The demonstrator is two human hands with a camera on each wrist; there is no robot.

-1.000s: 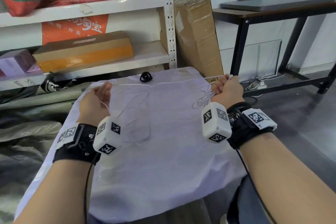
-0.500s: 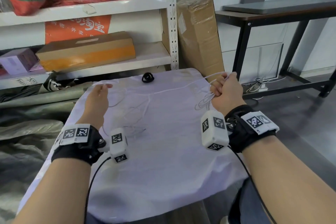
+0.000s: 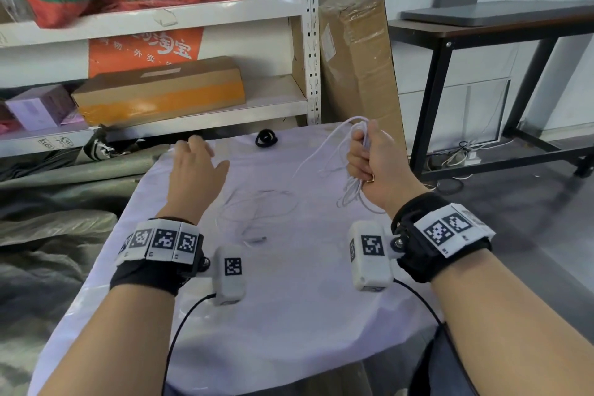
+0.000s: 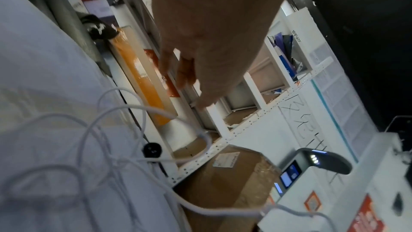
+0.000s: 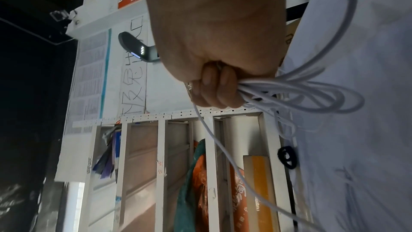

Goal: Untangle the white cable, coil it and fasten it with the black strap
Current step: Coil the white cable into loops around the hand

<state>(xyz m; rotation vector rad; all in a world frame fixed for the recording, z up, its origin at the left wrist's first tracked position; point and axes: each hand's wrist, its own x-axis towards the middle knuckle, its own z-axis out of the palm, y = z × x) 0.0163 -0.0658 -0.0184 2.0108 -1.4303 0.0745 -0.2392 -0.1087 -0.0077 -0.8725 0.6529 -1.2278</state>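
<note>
Upright, white cable (image 3: pixel 356 151) loops bunched in right hand (image 3: pixel 374 167).

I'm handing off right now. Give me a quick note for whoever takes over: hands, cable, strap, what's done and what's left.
Right hand: grips a bundle of loops of the white cable, raised above the table.
Left hand: open, empty, over the far left of the table.
The rest of the cable lies loose on the cloth, with one plug end near the middle.
Black strap: untouched at the far edge.
Done: coiling partly.
Left: gather the loose length, then fasten with the strap.
</note>
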